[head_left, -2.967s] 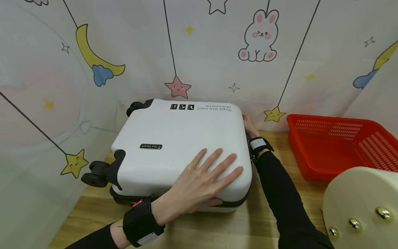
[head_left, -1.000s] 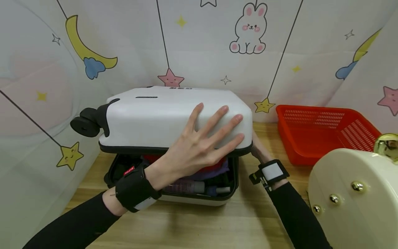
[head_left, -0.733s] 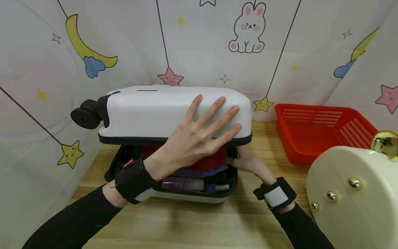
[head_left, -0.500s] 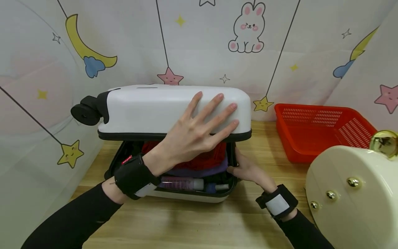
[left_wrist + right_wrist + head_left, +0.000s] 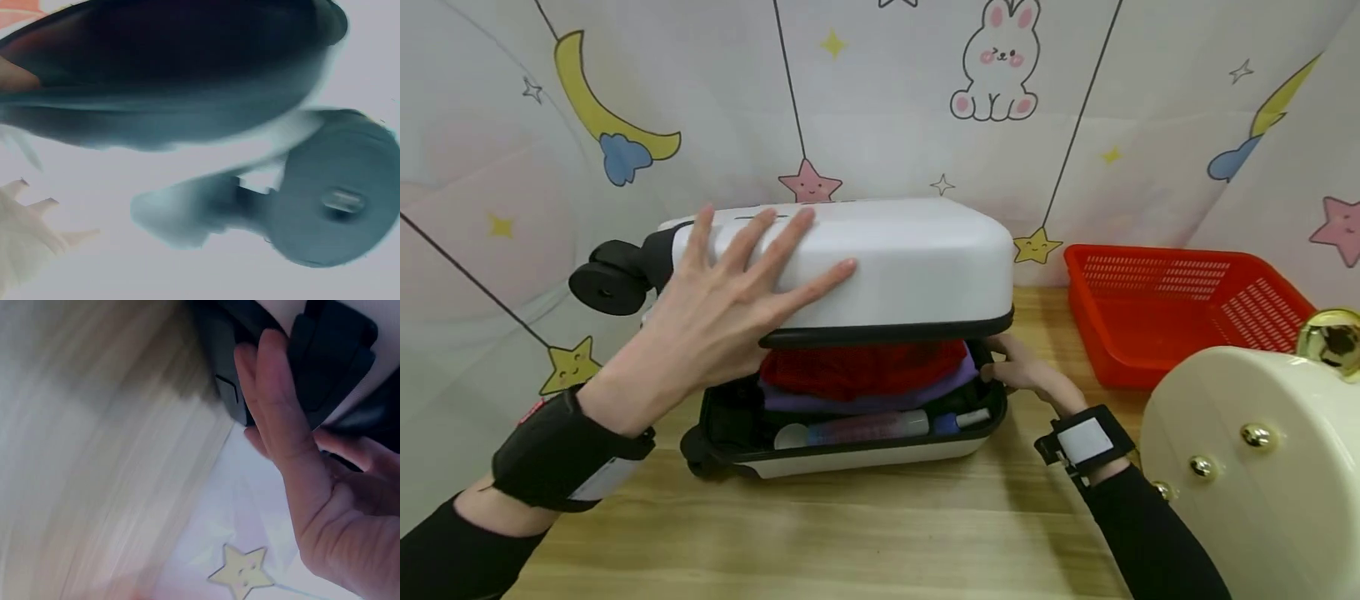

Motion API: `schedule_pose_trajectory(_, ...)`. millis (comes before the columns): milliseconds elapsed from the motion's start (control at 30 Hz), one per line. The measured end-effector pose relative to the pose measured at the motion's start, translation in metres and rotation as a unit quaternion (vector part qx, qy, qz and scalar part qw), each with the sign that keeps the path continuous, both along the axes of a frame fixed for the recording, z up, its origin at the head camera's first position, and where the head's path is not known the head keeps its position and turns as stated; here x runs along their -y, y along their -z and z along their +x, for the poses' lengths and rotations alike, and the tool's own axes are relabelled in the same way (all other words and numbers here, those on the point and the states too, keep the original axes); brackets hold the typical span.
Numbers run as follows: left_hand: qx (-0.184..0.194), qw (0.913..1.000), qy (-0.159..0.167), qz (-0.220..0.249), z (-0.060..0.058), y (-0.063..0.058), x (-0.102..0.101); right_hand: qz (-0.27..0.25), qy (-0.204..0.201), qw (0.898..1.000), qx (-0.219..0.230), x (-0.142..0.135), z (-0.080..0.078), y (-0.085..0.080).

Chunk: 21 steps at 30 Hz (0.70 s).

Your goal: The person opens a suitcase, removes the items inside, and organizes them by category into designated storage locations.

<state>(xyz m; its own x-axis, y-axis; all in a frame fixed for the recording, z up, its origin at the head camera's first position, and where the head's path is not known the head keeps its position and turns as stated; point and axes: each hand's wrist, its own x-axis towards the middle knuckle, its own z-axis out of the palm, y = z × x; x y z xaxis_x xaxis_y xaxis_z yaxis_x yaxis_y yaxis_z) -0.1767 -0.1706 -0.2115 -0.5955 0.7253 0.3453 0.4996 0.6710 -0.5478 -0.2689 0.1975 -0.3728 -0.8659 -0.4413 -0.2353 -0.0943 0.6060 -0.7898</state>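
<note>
A white hard-shell suitcase (image 5: 917,267) stands half raised in the head view, its lid tilted up over the lower shell. My left hand (image 5: 715,308), fingers spread, presses on the lid near the wheel end. My right hand (image 5: 1030,375) grips the rim at the lower shell's right end, thumb inside and fingers outside; the right wrist view shows those fingers beside a black handle (image 5: 328,356). Inside lie red cloth (image 5: 865,368), folded purple cloth (image 5: 868,404), a pinkish bottle (image 5: 872,427) and a small blue-and-white tube (image 5: 962,421). The lid hides the back of the shell.
A red plastic basket (image 5: 1195,312) stands at the right, behind a cream rounded case (image 5: 1247,450) with gold studs. A black suitcase wheel (image 5: 610,283) sticks out at the left. Behind everything hangs a printed curtain (image 5: 887,100); below is a wooden table (image 5: 812,533).
The lid has risen from closed, revealing the contents. My left hand has slid left along the lid; my right hand has come forward to the lower rim. The suitcase has swung slightly.
</note>
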Motion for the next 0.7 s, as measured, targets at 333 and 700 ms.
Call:
schedule_pose_trajectory(333,0.022,0.9982,-0.051,0.02,-0.006,-0.037,-0.006,0.0,-0.017,0.997,-0.074,-0.019,-0.027,0.003)
schedule_pose_trajectory(700,0.11,0.984,-0.139,0.011,-0.027,-0.086,-0.031,0.094,0.066,0.974,-0.195,-0.025,-0.042,0.004)
